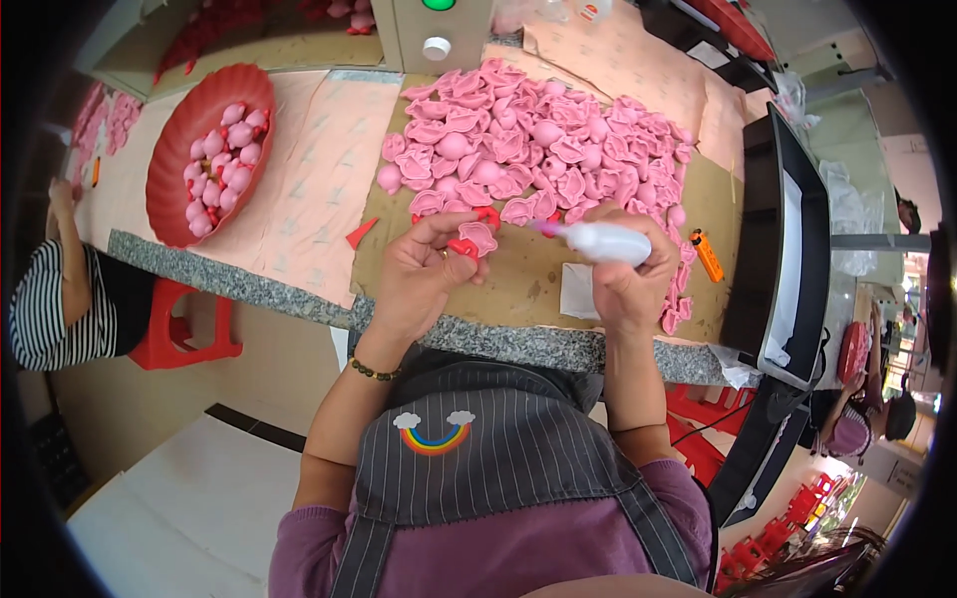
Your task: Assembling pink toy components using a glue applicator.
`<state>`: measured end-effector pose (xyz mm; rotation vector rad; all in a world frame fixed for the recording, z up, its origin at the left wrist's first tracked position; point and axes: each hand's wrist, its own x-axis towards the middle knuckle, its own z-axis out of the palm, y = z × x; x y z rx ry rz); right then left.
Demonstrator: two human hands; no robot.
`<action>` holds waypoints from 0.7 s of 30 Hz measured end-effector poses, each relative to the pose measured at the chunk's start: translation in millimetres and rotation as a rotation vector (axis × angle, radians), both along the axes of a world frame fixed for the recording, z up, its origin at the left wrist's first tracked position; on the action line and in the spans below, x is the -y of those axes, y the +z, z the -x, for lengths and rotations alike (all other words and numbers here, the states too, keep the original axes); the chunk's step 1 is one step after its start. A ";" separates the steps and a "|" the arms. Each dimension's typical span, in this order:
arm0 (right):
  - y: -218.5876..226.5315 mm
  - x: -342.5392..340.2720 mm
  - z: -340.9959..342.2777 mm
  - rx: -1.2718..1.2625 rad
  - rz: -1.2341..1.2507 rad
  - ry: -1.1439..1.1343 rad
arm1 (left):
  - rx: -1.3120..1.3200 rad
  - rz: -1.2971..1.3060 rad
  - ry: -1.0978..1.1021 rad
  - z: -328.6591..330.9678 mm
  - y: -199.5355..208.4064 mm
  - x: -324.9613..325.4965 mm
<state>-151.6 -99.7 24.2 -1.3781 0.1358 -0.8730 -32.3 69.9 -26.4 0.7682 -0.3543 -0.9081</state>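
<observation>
Two hands busy, left hand [424, 271] pinching small pink piece [477, 237], right hand [628, 279] gripping white glue bottle [604, 241], pink pile [543, 140] at twelve o'clock.

Left hand [424, 267] pinches pink shell piece [477, 237] with small red part, just below pile of pink pieces [538, 140]. Right hand [628, 274] grips white glue bottle [603, 241], nozzle aimed at shell piece, possibly touching. Orange lighter [707, 254] right of pile. Red bowl [171, 189] of pink balls well left of pile.

Bowl [169, 149] left of heap [538, 140] (tabletop)
</observation>
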 end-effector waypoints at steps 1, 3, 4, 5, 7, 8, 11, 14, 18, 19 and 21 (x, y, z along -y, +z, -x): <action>4.1 3.5 2.1 -0.019 -0.062 0.016 | 0.005 0.008 -0.014 0.3 -0.7 0.4; 17.0 10.8 8.2 -0.005 -0.151 0.022 | 0.015 0.016 -0.011 -0.9 -3.1 1.9; 21.6 17.5 11.2 -0.039 -0.112 -0.048 | 0.023 0.025 -0.023 -1.5 -2.1 1.8; 25.4 24.4 14.1 -0.075 -0.073 -0.119 | 0.019 0.018 -0.020 -1.3 -1.1 0.6; 28.8 43.6 20.3 -0.065 0.095 -0.205 | 0.020 0.032 -0.032 -1.2 0.2 2.0; 32.0 51.6 24.8 -0.072 0.050 -0.267 | 0.015 0.006 -0.023 -1.1 0.4 0.6; 35.5 83.8 29.9 -0.145 0.051 -0.408 | 0.008 -0.020 -0.013 -0.6 0.6 -0.2; 27.0 120.5 17.4 -0.471 0.341 -0.613 | 0.000 -0.046 -0.005 0.2 0.9 -0.7; -7.1 155.8 -7.2 -0.520 0.872 -0.512 | 0.007 -0.032 -0.008 0.0 0.5 -0.1; -10.3 158.5 -12.6 -0.507 1.083 -0.459 | 0.000 -0.018 -0.013 -0.5 -0.1 -0.1; -11.8 162.5 -16.1 -0.615 0.999 -0.394 | -0.018 0.005 -0.014 -0.4 1.2 0.7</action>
